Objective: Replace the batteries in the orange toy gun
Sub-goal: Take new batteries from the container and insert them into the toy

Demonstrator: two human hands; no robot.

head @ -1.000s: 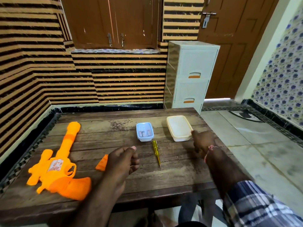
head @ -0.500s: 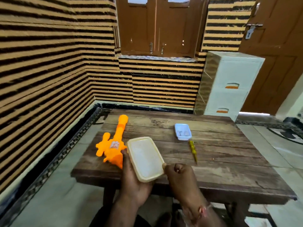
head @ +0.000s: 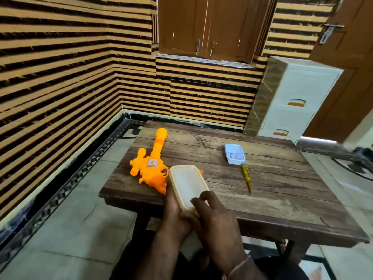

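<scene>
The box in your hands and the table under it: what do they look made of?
The box, held by the left hand and right hand, looks like cream plastic, smooth and slightly see-through, with a moulded rim. The table looks like dark, worn wood: plank seams and grain show.

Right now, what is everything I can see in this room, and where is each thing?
Toy gun: one, orange, table's left side.
Lidded box: one, cream, held over the near table edge.
Small tray: one, pale blue, mid-table, far side.
Screwdriver: one, yellow, lying just nearer than the tray.
Table: one, dark wood.
Drawer unit: one, white, behind the table.
Left hand: under the box, holding it.
Right hand: fingers on the lid's near corner.
</scene>
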